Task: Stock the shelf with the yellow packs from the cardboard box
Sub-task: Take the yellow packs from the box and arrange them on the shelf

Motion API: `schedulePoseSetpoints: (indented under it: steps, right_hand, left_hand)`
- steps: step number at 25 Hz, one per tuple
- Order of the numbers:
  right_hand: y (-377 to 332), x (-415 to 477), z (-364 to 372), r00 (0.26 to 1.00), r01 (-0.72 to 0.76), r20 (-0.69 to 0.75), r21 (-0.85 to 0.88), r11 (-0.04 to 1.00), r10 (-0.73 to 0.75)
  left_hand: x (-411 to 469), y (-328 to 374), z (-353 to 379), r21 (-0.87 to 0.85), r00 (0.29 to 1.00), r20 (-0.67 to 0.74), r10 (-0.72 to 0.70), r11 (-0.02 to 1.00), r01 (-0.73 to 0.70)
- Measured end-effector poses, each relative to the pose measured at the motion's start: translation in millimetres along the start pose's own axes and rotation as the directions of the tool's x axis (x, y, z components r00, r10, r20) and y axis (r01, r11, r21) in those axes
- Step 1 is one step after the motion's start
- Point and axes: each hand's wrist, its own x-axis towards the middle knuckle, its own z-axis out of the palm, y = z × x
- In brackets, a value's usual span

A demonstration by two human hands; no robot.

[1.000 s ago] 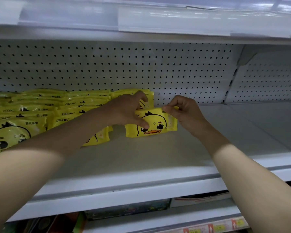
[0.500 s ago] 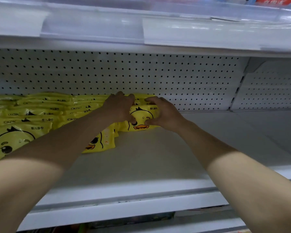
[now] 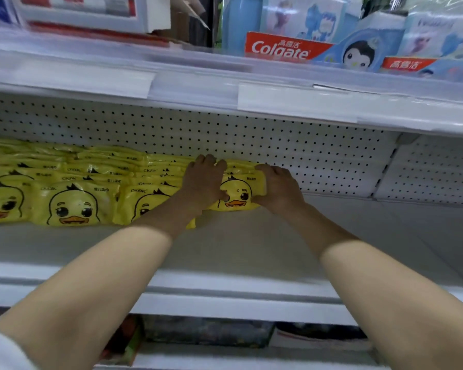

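Note:
A yellow pack with a duck face (image 3: 239, 194) stands on the white shelf (image 3: 251, 252), leaning against other yellow packs near the pegboard back. My left hand (image 3: 203, 180) grips its left edge, fingers over the top and thumb on the front. My right hand (image 3: 277, 186) grips its right edge the same way. To the left, rows of several yellow packs (image 3: 72, 188) fill the shelf. The cardboard box is out of view.
The pegboard back wall (image 3: 292, 153) is right behind the packs. An upper shelf with a price rail (image 3: 251, 94) hangs overhead and carries Colgate boxes (image 3: 281, 48). The shelf surface to the right of my hands is bare. A lower shelf (image 3: 206, 335) holds dark goods.
Both hands pushed the duck pack back and left, from mid-shelf against the row at the pegboard. My view tilted upward, showing the upper shelf.

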Motion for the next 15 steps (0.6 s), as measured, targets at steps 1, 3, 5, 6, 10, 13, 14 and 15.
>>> schedulePoseSetpoints:
  steps: [1,3,5,6,10,13,14,15]
  right_hand:
    - [0,-7,-9,1.0,0.013,-0.006,-0.014,1.0,-0.013]
    - [-1,-27,-25,0.999,0.037,-0.015,-0.032,0.999,-0.038]
    - [-5,-48,-37,0.998,0.061,0.002,-0.052,0.997,-0.06]
    - [-9,-61,-43,0.997,0.077,0.019,-0.062,0.995,-0.076]
    - [-32,-119,-63,0.986,0.157,0.083,-0.12,0.98,-0.147]
    - [-53,-168,-68,0.975,0.205,0.114,-0.139,0.969,-0.19]
    - [-59,-184,-67,0.969,0.228,0.124,-0.132,0.965,-0.212]
    - [-64,-200,-66,0.961,0.258,0.132,-0.119,0.959,-0.242]
  left_hand:
    - [-12,2,-5,-0.027,1.0,-0.005,-0.021,0.999,0.021]
    - [-40,8,-15,-0.048,0.998,-0.02,-0.06,0.997,0.059]
    - [-68,16,-24,-0.042,0.995,-0.014,-0.101,0.994,0.101]
    - [-84,20,-31,-0.046,0.991,0.012,-0.13,0.99,0.131]
    - [-157,36,-53,-0.066,0.971,0.045,-0.236,0.969,0.238]
    - [-214,41,-59,0.007,0.967,-0.001,-0.254,0.967,0.254]
    - [-234,42,-60,0.02,0.966,0.001,-0.26,0.965,0.26]
    - [-253,43,-63,0.033,0.963,0.009,-0.269,0.963,0.268]
